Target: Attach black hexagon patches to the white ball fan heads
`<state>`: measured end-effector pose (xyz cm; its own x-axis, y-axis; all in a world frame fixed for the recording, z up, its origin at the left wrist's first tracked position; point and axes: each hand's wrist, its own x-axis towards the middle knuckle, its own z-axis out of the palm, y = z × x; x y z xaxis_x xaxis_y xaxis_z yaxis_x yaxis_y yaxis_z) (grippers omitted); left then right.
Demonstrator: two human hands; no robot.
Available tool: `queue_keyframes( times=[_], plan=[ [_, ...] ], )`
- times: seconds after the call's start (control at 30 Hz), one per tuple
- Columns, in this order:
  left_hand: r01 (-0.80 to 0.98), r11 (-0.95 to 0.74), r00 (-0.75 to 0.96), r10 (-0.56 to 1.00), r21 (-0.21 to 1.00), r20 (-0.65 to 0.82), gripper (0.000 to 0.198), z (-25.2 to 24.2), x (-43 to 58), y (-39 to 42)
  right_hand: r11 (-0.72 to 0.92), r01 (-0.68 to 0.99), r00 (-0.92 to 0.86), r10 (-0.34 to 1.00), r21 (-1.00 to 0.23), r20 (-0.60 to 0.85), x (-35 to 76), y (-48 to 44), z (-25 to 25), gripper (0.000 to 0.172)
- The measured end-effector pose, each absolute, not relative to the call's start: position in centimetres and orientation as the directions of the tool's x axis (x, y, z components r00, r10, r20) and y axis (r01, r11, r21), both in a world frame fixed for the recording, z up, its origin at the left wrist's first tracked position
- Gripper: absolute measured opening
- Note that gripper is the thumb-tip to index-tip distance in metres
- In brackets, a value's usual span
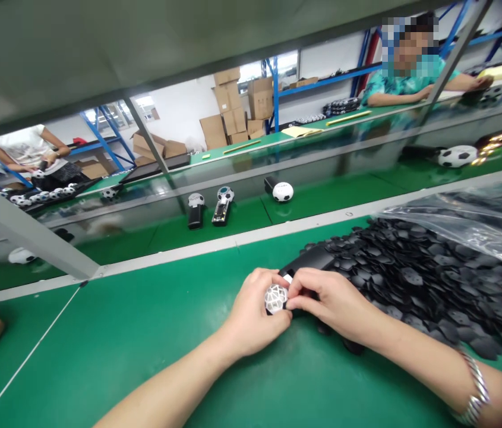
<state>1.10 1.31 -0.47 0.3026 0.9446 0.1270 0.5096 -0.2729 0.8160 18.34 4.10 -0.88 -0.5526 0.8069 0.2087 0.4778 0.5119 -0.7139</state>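
My left hand (pixel 248 318) is wrapped round a small ball (pixel 276 298) with a white lattice pattern, like a soccer ball without its dark patches. A black handle (pixel 311 260) extends behind my hands toward the upper right and looks joined to the ball, though the join is hidden. At the ball's right side, the thumb and fingers of my right hand (pixel 335 300) are pinched together. Whatever sits between those fingertips is too small or covered to make out. Close to my right hand spreads a large heap of flat black patches (pixel 397 279).
Clear plastic sheeting (pixel 469 223) lies over the heap's far side. Beyond a pale metal rail (pixel 215 238), several soccer-ball devices, one of them a white ball (pixel 283 191), rest on a green belt (pixel 251 214). Slanted posts (pixel 32 226) rise at the left. Two people work across the line.
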Motion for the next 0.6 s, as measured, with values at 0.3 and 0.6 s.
queue_keyframes(
  times=[0.3, 0.6],
  plan=[
    [0.343, -0.156, 0.201, 0.975, 0.926, 0.090, 0.036, 0.6, -1.1, 2.1, 0.427, 0.493, -0.512, 0.847, -0.758, 0.144, 19.1, 6.6, 1.4, 0.011],
    [0.544, 0.007, -0.448, 0.848, 0.839, 0.284, 0.044, 1.4, -13.6, 12.6, 0.165, 0.807, -0.090, 0.983, -0.568, 0.157, 23.9, 24.0, 1.2, 0.054]
  ],
)
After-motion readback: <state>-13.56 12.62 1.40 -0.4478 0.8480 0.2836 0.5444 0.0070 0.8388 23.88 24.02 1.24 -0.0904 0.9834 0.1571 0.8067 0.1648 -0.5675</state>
